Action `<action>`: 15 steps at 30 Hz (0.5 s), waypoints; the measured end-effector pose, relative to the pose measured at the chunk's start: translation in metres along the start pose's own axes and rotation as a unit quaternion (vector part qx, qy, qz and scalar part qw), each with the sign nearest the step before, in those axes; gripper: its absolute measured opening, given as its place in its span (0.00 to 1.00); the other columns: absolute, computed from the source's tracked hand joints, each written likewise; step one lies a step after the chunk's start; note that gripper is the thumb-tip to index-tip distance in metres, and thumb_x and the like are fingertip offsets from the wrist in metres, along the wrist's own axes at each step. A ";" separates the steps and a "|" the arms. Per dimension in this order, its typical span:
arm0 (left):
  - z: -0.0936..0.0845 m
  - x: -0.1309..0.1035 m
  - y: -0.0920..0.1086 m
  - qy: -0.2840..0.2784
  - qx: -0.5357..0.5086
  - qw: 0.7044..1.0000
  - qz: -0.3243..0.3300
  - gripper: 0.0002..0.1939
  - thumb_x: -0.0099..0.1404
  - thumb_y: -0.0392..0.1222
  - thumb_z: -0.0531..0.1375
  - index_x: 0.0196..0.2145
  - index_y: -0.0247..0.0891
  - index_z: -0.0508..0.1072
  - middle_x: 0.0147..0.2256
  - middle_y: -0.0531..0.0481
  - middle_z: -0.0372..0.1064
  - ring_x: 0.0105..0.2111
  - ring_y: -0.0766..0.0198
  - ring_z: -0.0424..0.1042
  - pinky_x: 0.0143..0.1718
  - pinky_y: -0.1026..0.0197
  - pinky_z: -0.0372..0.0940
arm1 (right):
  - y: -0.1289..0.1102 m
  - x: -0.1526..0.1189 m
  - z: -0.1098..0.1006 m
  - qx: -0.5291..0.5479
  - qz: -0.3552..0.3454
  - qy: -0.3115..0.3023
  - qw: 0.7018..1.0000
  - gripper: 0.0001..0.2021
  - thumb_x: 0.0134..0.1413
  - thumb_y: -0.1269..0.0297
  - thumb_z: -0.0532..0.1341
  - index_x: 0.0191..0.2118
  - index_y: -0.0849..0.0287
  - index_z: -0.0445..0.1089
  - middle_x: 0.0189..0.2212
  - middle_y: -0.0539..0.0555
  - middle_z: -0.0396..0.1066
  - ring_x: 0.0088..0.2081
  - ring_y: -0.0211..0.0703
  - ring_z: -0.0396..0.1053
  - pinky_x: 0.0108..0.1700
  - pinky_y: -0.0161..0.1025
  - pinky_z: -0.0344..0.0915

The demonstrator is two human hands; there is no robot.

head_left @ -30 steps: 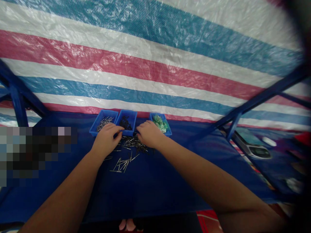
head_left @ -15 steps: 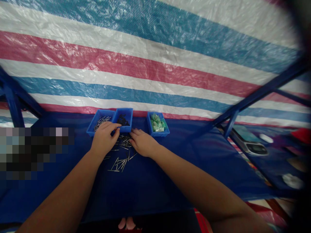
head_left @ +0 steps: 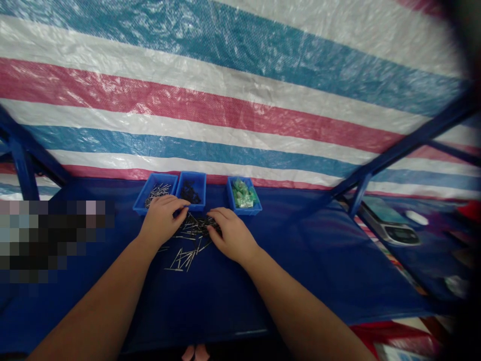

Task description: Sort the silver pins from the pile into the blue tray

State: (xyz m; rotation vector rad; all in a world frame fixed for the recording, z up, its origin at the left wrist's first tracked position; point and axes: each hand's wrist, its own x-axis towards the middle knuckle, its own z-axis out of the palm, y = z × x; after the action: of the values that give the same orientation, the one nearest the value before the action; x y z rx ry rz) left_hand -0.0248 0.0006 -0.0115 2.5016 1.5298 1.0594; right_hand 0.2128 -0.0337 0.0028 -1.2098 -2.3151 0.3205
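Thin silver rods point(head_left: 185, 258) lie loose on the blue tabletop, with dark thin pieces mixed into the upper pile point(head_left: 193, 228). My left hand point(head_left: 161, 218) hovers at the front of two blue bins, thumb and forefinger brought together; whatever they pinch is too small to make out. My right hand point(head_left: 233, 235) rests at the pile's right side, fingers curved and thumb apart, touching the dark pieces. The left bin point(head_left: 140, 203) holds more silver rods. Small black parts point(head_left: 190, 192) fill the middle bin point(head_left: 203, 188), right beside it.
A third blue bin point(head_left: 253, 210) with green plastic packets point(head_left: 243, 193) stands to the right. Blue metal frame bars point(head_left: 398, 145) flank the table, and a striped sheet point(head_left: 225, 110) hangs behind. A digital scale point(head_left: 394, 225) sits beyond the right bar.
My right hand has drawn back toward me and to the right, with more dark pieces now showing by its fingers. My left hand has shifted slightly, down from the middle bin's rim.
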 end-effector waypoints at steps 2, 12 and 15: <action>-0.004 0.000 0.002 0.008 -0.004 1.000 0.004 0.07 0.69 0.40 0.60 0.41 0.45 0.80 0.41 0.51 0.80 0.44 0.56 0.77 0.53 0.48 0.62 | 0.006 -0.001 -0.012 0.011 -0.021 0.052 0.998 0.14 0.65 0.67 0.58 0.54 0.60 0.71 0.52 0.60 0.71 0.55 0.50 0.68 0.61 0.50 0.65; -0.029 -0.004 -0.034 0.164 0.083 0.954 -0.236 0.13 0.68 0.47 0.59 0.44 0.43 0.80 0.39 0.49 0.80 0.35 0.56 0.76 0.43 0.55 0.67 | 0.071 -0.016 -0.053 -0.087 0.153 0.185 0.967 0.16 0.53 0.61 0.66 0.48 0.58 0.75 0.48 0.62 0.67 0.52 0.60 0.67 0.59 0.61 0.63; -0.025 -0.005 -0.042 0.130 0.062 0.949 -0.280 0.13 0.66 0.48 0.60 0.43 0.43 0.81 0.37 0.50 0.80 0.27 0.60 0.72 0.36 0.57 0.65 | 0.086 -0.022 -0.054 -0.026 0.174 0.102 0.979 0.22 0.50 0.62 0.66 0.52 0.58 0.73 0.50 0.61 0.64 0.50 0.55 0.69 0.58 0.56 0.66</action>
State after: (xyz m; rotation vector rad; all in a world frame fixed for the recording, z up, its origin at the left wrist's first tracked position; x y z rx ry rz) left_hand -0.0735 0.0104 -0.0100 1.8321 2.2514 1.2401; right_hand 0.3124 -0.0033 0.0045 -1.5986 -1.9447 0.2431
